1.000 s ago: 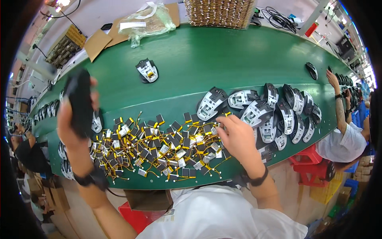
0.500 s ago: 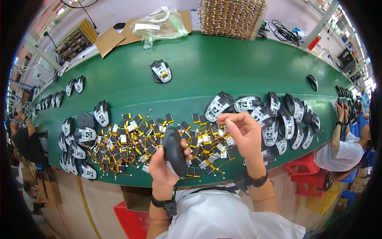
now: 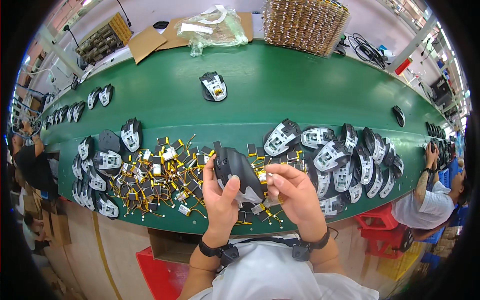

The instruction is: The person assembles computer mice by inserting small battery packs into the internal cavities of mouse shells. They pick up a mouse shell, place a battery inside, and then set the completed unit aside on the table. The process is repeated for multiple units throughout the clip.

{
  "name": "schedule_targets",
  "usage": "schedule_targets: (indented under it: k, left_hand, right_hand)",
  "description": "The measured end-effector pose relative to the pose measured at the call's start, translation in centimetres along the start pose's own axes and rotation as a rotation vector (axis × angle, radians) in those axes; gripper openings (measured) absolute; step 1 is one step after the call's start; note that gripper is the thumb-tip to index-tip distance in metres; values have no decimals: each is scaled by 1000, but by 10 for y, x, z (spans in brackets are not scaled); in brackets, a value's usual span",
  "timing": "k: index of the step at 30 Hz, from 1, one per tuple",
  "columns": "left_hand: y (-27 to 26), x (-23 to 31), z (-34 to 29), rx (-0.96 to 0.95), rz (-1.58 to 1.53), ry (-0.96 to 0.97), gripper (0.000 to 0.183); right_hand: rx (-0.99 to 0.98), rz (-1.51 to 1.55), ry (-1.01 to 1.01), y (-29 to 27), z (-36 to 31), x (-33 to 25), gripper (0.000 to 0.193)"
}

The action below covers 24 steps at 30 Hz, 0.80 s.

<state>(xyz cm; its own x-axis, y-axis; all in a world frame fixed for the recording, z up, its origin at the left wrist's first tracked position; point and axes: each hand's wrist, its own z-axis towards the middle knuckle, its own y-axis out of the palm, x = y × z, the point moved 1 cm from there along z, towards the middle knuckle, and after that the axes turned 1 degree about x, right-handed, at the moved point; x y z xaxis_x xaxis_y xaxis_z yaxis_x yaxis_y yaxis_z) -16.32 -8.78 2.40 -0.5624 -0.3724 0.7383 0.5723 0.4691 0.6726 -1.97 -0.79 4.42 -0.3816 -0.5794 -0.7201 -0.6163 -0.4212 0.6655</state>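
Note:
My left hand (image 3: 221,202) is closed round a black computer mouse (image 3: 239,170), thumb on its near side. The mouse is tilted, its dark outer shell toward me and a grey-white edge low on it. Just right of the mouse, my right hand (image 3: 300,197) pinches a small white connector (image 3: 270,174) between thumb and fingertips. Whether a wire runs from it into the mouse is hidden. Under and left of my hands lies a loose heap of small battery packs (image 3: 150,186) with yellow tape, thin wires and white plugs.
Opened mice with white inner frames (image 3: 342,175) cluster at right, others (image 3: 106,161) at left. One opened mouse (image 3: 214,87) lies farther back on the green bench (image 3: 300,85). Behind stand a clear plastic bag (image 3: 215,32) and a large packed block (image 3: 305,25). Co-workers sit at both sides.
My right hand has come down and left to the mouse's right side. The mouse has shifted right and tilted over in my left hand. The view has moved slightly.

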Motion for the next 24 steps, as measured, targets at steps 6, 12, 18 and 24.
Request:
schedule_targets:
  k: [6, 12, 18, 24]
  left_hand:
    - [-2, 7, 3, 49, -36, -148, 54]
    - [-5, 6, 3, 104, -2, -51, 46]
    - [0, 15, 2, 88, -91, -118, 43]
    - [2, 27, -3, -93, 10, -168, 55]
  right_hand:
    - [111, -368, -192, 2, -13, 7, 21]
    - [75, -617, -320, 12, -15, 12, 11]
    - [77, -1006, -601, 14, -17, 15, 17]
    - [110, -1255, -827, 8, -16, 19, 20]
